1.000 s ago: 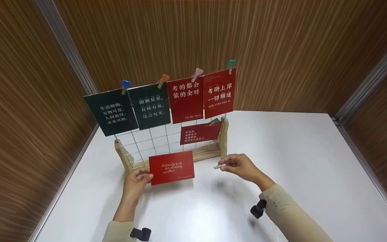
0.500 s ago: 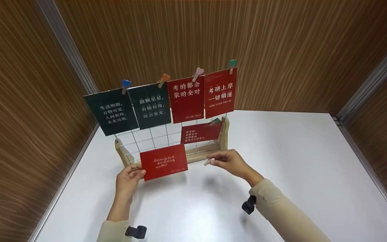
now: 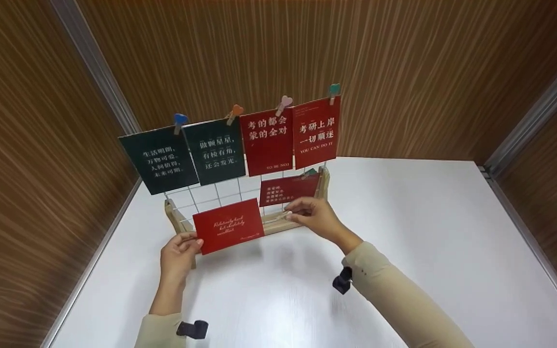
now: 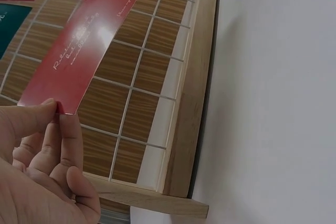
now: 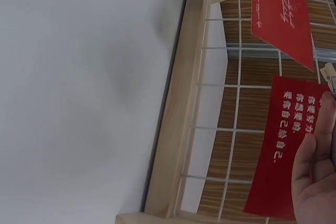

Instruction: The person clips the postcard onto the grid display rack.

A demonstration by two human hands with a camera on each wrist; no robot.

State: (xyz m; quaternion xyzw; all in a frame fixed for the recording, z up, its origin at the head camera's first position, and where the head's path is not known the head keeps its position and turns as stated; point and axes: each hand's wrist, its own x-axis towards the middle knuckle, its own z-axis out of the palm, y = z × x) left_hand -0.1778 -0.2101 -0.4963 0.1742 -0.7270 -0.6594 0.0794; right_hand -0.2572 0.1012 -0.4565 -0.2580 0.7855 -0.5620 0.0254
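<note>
My left hand (image 3: pixel 176 258) pinches the lower left corner of a red card (image 3: pixel 228 227) with light script, in front of the lower left of a wire grid rack. In the left wrist view the thumb and a finger clasp that card (image 4: pixel 84 51) at its corner, its face tilted. A small wooden clothespin (image 5: pixel 329 74) is pinched in my right hand (image 3: pixel 319 220), just right of the card and apart from it. Behind those fingers hangs another red card (image 3: pixel 285 190), clipped low on the right of the grid. Part of the right hand is cut off in its wrist view.
Two dark green cards (image 3: pixel 158 159) and two red cards (image 3: pixel 268 145) hang along the rack's top, under heart-topped clothespins (image 3: pixel 180 119). The rack has a wooden base (image 3: pixel 278 226) and stands on a white table (image 3: pixel 404 232). Wood-patterned walls (image 3: pixel 404 72) surround it.
The left hand has carried its red card left and slightly up, closer to the grid. My right hand has moved left and up with the clothespin, now in front of the lower hung card.
</note>
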